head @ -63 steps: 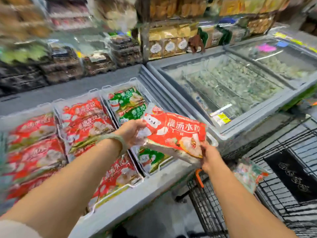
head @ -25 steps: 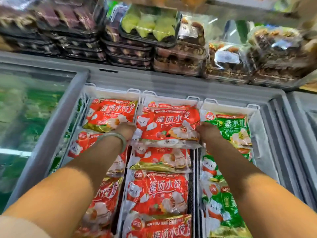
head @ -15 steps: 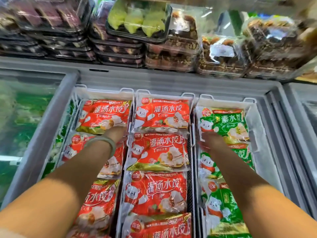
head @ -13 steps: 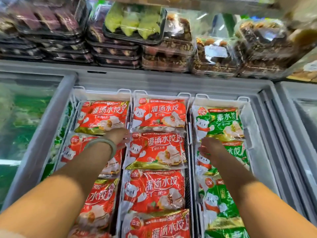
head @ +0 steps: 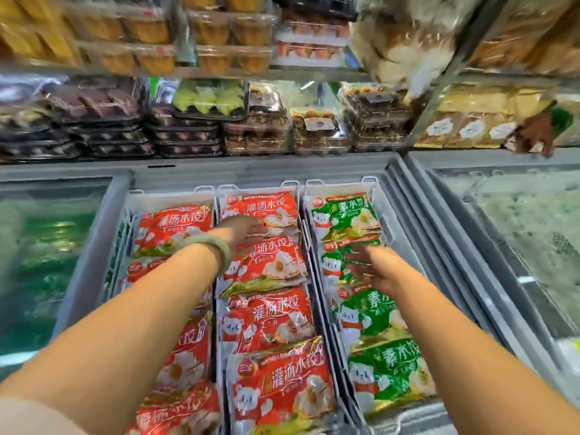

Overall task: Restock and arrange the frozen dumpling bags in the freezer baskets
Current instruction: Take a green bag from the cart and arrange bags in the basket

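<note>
An open chest freezer holds three white wire baskets (head: 317, 183) side by side. The left and middle baskets carry rows of red dumpling bags (head: 270, 315); the right basket carries green dumpling bags (head: 345, 215). My left hand (head: 241, 229), with a pale green bangle at the wrist, reaches flat over the far red bag (head: 266, 208) in the middle basket, fingers straight. My right hand (head: 373, 268) hovers with spread fingers over the second green bag (head: 332, 265) in the right basket. Neither hand holds a bag.
Clear boxes of pastries (head: 317, 130) are stacked on the shelf behind the freezer. A closed glass lid (head: 47, 246) covers the freezer's left part. Another glass-topped freezer (head: 527, 233) stands to the right. The open freezer's slid-back lid rails (head: 417, 215) run along the right basket.
Both hands set the red bag down at the far end of the middle basket and let go. My left hand moved right over that bag; my right hand drew back over the green bags.
</note>
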